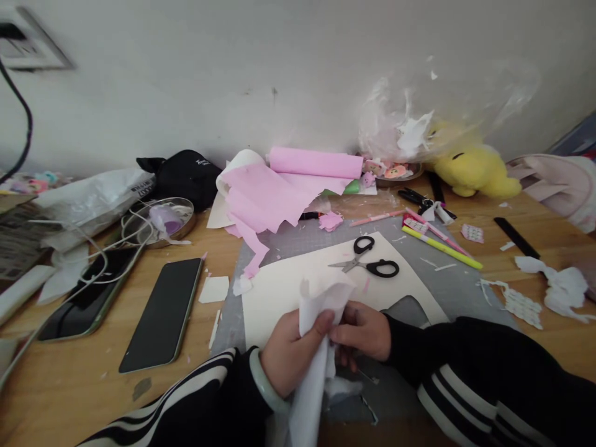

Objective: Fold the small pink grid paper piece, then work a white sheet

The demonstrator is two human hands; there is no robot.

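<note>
Head view: L hand [291, 360] & R hand [363, 332] both pinched on white tissue sheet [321, 323], held up over cream card [298, 285] to work it freely. Scissors [367, 261] parked just beyond, within reach.

Left hand [292, 359] and right hand [364, 332] close together at centre, fingers [326, 323] pinched closed, forearms angled inward.

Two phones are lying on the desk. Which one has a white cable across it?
The phone on the far left: white cable loops over its screen. The other phone, nearer the left hand, lies bare, with nothing on it.
</note>
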